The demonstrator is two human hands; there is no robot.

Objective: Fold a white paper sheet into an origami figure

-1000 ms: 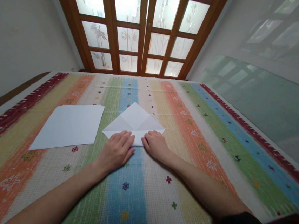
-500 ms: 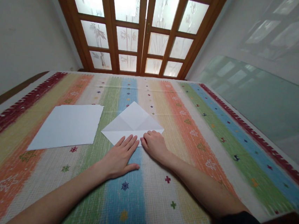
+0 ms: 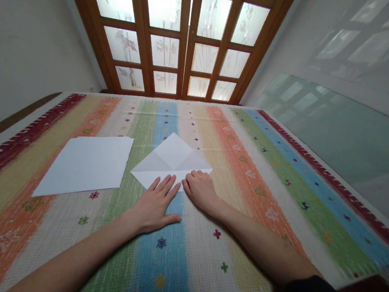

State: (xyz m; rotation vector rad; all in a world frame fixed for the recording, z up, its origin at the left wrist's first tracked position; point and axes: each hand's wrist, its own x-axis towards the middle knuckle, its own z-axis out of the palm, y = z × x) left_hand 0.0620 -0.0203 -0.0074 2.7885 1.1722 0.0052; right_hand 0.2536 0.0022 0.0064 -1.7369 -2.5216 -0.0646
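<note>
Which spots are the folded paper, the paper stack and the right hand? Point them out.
Folded paper (image 3: 173, 154): head view, creased upper middle.
Paper stack (image 3: 85, 165): head view, middle of the top sheet.
Right hand (image 3: 201, 190): head view, back of the hand.

- Looks like a room in a home.
- Striped, patterned tablecloth (image 3: 101, 256) on table.
- Wood-framed doors (image 3: 187, 39), frosted panes with plant motifs.
- Plain pale walls (image 3: 25, 42).

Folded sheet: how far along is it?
Looks done: crossing creases in the folded sheet, near edge folded over. In hand: that fold, under spread left hand and curled right hand. Possibly left: the flat white paper, no creases visible.
</note>
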